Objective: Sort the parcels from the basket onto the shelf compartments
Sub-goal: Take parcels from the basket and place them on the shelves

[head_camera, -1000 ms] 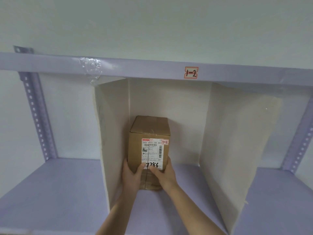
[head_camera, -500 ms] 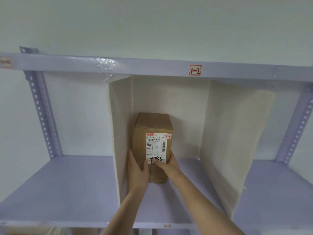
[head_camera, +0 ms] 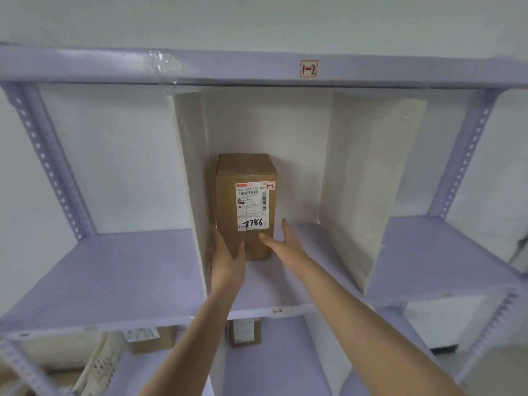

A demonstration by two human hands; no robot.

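A tall brown cardboard parcel with a white label marked 1-2 and 7786 stands upright in the middle shelf compartment, close against the left white divider. A red 1-2 tag sits on the beam above. My left hand lies flat against the parcel's lower left front, thumb on its face. My right hand is spread, fingers apart, at the parcel's lower right corner; its thumb points at the front face and the fingers are off the side.
A right white divider bounds the compartment. The lilac shelf board extends left and right. On the shelf below stand a small parcel, another labelled box and a white slotted basket at lower left.
The camera has pulled back and tilted down, showing the lower shelf. The parcel has come to rest against the left divider. My right hand has opened and come off the parcel's face.
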